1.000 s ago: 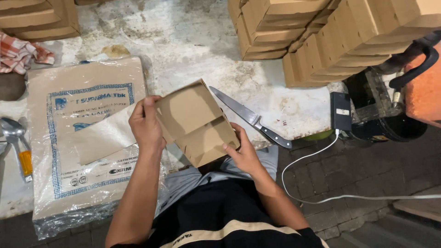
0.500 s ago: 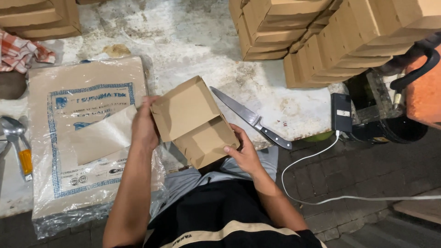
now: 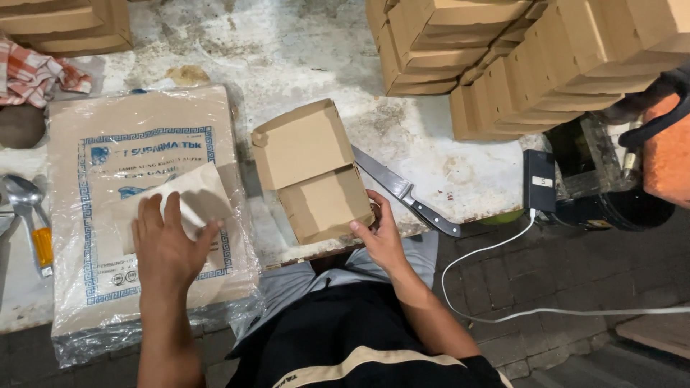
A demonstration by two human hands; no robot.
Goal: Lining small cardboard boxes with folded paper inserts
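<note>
An open brown cardboard box with its lid folded back lies on the worn white table, in the middle of the view. My right hand grips its near right corner. My left hand rests with spread fingers on a loose sheet of brown paper, which lies on top of a plastic-wrapped pack of brown paper at the left.
A kitchen knife lies just right of the box, blade pointing away. Stacks of folded cardboard boxes fill the back right, more at the back left. A checked cloth, a spoon, a black charger with white cable.
My left hand let go of the box and moved left onto the loose paper sheet. The box now rests flat on the table under my right hand.
</note>
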